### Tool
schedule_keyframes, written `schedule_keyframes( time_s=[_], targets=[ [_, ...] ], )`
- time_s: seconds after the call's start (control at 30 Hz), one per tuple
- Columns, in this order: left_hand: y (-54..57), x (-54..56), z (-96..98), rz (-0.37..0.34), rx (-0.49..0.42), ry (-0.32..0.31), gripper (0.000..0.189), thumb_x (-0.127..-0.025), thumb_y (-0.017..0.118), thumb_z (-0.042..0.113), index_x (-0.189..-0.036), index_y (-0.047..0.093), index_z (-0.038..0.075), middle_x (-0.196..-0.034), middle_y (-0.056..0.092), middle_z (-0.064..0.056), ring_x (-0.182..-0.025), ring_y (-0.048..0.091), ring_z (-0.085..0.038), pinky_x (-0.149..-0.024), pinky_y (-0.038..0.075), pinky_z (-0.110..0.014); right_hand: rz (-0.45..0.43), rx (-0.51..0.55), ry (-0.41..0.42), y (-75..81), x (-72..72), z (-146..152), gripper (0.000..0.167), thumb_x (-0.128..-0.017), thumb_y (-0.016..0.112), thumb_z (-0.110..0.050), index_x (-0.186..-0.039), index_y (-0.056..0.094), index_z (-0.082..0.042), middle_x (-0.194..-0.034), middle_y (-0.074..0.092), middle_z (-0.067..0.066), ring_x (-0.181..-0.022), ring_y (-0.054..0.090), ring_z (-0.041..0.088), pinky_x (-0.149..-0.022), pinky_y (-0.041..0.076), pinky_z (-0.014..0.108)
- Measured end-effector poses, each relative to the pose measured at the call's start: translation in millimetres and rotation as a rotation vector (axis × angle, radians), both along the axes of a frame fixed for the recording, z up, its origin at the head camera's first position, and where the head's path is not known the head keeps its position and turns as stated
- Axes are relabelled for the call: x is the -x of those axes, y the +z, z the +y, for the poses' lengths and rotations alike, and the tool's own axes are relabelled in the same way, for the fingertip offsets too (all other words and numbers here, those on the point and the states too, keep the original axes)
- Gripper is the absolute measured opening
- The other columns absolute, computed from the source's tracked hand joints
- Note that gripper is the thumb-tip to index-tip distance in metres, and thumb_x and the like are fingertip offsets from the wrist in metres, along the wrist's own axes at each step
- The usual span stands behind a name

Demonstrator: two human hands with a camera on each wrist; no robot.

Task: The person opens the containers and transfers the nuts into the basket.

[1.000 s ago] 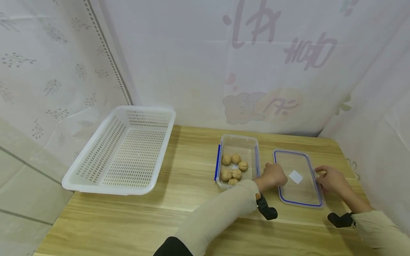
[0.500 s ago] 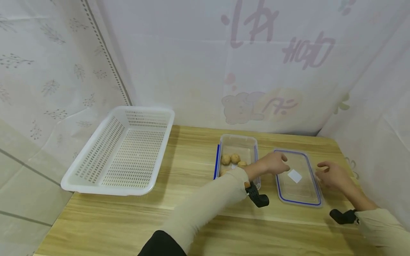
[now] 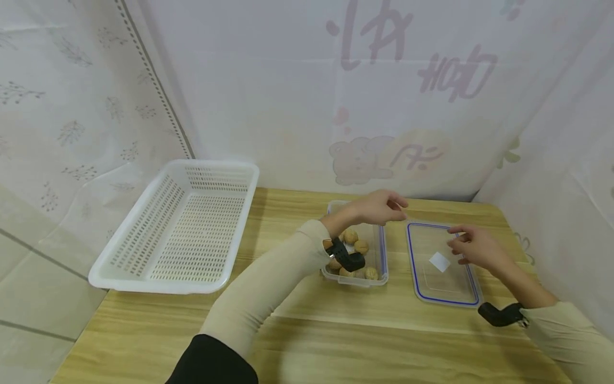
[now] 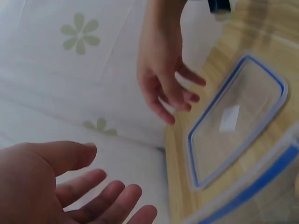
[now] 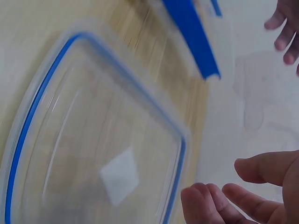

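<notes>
Hovering relaxed and empty by container (image 3: 383, 250) and lid (image 3: 434, 282), frame right, our left hand (image 3: 381, 208) and right hand (image 3: 478, 247) suggested a reaching step; we next likely needed a lid grip.

- Cream sleeves (image 3: 268, 277) on you!
- Your lid (image 3: 446, 285), clear, lined in blue.
- Walnuts (image 3: 361, 246), tan, before you.
- Basket (image 3: 203, 234), white, all slots!
- Your table (image 3: 384, 336), yellow-brown wood grain.

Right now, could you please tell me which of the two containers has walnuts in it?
It is the clear box, standing between the white basket and the lid: walnuts show inside it, while none show in the basket.
</notes>
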State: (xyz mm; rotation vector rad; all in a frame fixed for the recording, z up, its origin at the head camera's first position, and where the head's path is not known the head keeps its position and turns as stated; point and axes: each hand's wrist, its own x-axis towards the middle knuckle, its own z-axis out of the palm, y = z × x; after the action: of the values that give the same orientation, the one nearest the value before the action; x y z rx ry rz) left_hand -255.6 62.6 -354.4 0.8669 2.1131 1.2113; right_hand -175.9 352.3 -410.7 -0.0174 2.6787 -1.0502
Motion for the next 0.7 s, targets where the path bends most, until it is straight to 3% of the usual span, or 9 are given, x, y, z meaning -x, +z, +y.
schedule_keyframes(
  time_s=[0.13,0.3,0.5,0.7],
  targets=[
    [2.6,12.0,-20.9,0.060,0.020,-0.040,0.041,-0.104,0.059,0.016,-0.142,0.054,0.001,-0.135,0.061,-0.014,-0.120,0.059,-0.022,-0.089,0.054,-0.025,-0.021,0.088,0.026,6.5,-0.9,-17.3,0.051,-0.104,0.058,-0.013,-0.143,0.041,0.016,-0.111,0.067,0.026,-0.099,0.068,0.040,-0.070,0.063,0.037],
    [-3.7,24.4,-43.2,0.102,0.050,-0.055,0.041,-0.105,0.059,0.015,-0.143,0.054,0.002,-0.140,0.058,-0.014,-0.130,0.054,-0.025,-0.099,0.049,-0.023,-0.034,0.178,0.053,7.5,0.7,-36.0,0.053,-0.106,0.057,-0.017,-0.146,0.041,0.012,-0.121,0.063,0.031,-0.106,0.067,0.041,-0.075,0.063,0.039],
    [-22.3,34.7,-61.4,0.064,0.038,-0.082,0.047,-0.103,0.059,0.008,-0.146,0.048,-0.005,-0.149,0.050,-0.021,-0.136,0.050,-0.033,-0.105,0.047,-0.025,-0.042,0.297,0.074,2.5,3.0,-54.9,0.051,-0.106,0.056,-0.014,-0.147,0.041,0.013,-0.129,0.057,0.036,-0.109,0.064,0.043,-0.078,0.062,0.040],
    [-37.7,38.5,-72.0,0.009,0.081,-0.063,0.046,-0.102,0.059,0.001,-0.146,0.050,-0.003,-0.151,0.049,-0.017,-0.140,0.045,-0.035,-0.109,0.044,-0.028,-0.077,0.390,0.054,-3.3,4.5,-73.7,0.051,-0.104,0.059,-0.014,-0.146,0.043,0.011,-0.126,0.059,0.032,-0.109,0.065,0.037,-0.082,0.062,0.042]
  ],
)
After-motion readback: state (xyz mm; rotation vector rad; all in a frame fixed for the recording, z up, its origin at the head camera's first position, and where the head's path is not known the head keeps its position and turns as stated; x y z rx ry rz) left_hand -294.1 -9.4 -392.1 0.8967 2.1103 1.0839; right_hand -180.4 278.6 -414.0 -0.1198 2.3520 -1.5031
